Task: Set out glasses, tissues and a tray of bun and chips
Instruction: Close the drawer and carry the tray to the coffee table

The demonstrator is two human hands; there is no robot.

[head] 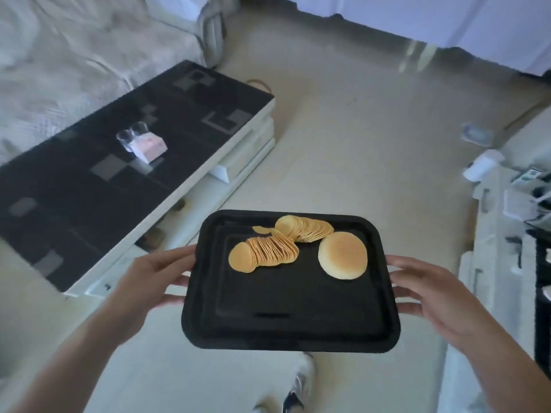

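Observation:
I carry a black tray level in front of me above the floor. My left hand grips its left rim and my right hand grips its right rim, fingers tucked under the edges. On the tray lie two fanned rows of round chips and a pale bun at the right. Two clear glasses and a pink-white tissue pack stand together on the dark coffee table to my left.
A pale sofa runs behind the coffee table. Beige floor stretches ahead. A white counter with clutter lines the right side. My shoe shows below the tray.

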